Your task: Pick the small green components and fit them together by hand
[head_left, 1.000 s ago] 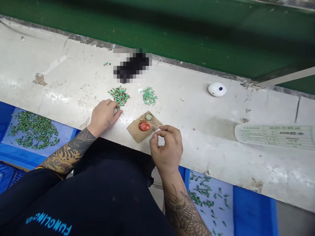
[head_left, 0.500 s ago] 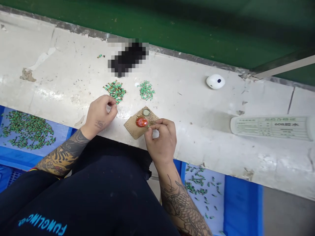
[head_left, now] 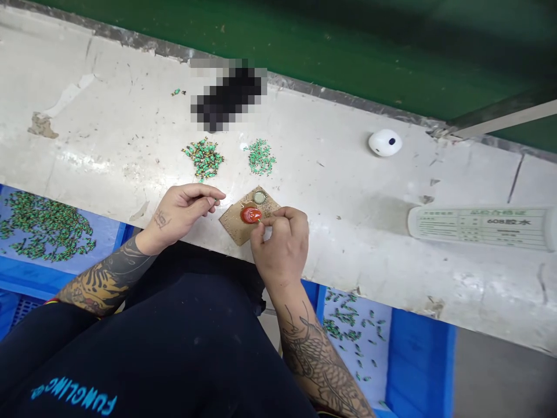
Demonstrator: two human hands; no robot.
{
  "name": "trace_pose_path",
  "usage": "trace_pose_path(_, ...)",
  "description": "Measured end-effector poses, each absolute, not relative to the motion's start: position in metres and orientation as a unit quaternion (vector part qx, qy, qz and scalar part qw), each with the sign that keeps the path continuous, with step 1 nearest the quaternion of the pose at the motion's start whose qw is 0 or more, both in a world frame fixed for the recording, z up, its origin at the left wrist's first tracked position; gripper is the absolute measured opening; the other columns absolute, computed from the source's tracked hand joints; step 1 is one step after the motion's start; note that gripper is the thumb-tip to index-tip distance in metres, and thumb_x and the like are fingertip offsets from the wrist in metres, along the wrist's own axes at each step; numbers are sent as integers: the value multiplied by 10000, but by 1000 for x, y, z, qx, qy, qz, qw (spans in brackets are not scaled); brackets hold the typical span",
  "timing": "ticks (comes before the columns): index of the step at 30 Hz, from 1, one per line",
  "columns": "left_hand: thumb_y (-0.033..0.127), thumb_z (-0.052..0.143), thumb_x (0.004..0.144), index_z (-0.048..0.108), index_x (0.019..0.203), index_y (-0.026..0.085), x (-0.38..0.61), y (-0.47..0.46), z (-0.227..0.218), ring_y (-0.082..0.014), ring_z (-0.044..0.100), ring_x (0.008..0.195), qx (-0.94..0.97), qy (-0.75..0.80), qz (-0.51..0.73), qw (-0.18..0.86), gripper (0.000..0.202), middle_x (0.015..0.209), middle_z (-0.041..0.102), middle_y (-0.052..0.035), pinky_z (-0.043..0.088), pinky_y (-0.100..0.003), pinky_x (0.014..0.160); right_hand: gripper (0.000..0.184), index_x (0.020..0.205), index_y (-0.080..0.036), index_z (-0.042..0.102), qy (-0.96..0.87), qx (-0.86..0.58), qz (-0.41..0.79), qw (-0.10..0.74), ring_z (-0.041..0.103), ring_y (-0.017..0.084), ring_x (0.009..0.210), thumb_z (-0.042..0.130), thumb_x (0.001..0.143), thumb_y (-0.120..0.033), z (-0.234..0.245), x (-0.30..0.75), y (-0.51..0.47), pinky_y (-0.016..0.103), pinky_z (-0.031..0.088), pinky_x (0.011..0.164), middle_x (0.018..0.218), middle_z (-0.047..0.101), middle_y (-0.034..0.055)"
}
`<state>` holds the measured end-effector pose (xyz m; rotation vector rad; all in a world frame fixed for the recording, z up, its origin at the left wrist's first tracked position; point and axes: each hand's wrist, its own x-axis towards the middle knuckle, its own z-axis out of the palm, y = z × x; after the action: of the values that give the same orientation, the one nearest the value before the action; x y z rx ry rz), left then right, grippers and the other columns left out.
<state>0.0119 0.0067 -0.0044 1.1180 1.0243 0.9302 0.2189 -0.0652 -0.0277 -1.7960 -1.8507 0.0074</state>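
Note:
My left hand is pinched on a tiny green bead-like piece, mostly hidden by the fingertips, just left of a square of brown cardboard. Over the cardboard's right side, my right hand holds another tiny green piece between thumb and forefinger, its tip at the edge of a glossy red-orange blob. A small round pale disc lies above the blob on the card. Behind the hands are a pile of green pieces with dark and golden ends and a pile of smaller green pieces.
A white rounded object and a translucent labelled bottle lie to the right on the worn white table. A blurred-out black object is at the back. Blue trays with green pieces stand below the front edge.
My left hand has drawn away from the left pile, toward the cardboard, with a small piece in its fingers. My right hand has shifted slightly left, bringing its piece to the red blob.

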Motion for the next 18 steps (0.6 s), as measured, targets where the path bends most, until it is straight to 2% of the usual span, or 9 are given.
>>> trace_pose_path(6,274,823,777,763,920,168,13,7,-4,-104,663,668,454,442,406,658,187,776,708,-15,512,-207,595,91,832,-196,525,-706,-660,-20,258,539,272,946,565,860,-120,-27,217,-65,429,518,791,989,529,121)
trace_pose_path(11,284,823,785,761,1087,190,12,7,-4,-109,669,699,452,437,402,666,322,793,705,-11,525,-218,641,84,837,-193,522,-710,-659,-40,244,524,271,933,556,868,-123,-28,214,-65,425,504,783,985,532,127)
trace_pose_path(14,296,817,790,777,1005,177,13,7,-4,-101,656,712,441,449,398,668,249,816,722,-21,522,-212,657,86,839,-195,517,-708,-662,-47,243,521,271,940,554,877,-128,-26,213,-66,421,506,778,989,530,128)
trace_pose_path(18,273,821,780,758,946,161,14,6,-2,-97,661,690,415,454,397,682,210,795,730,-19,515,-209,639,72,873,-197,521,-691,-662,-32,289,532,271,995,572,873,-146,-21,217,-69,424,524,795,1020,510,120)
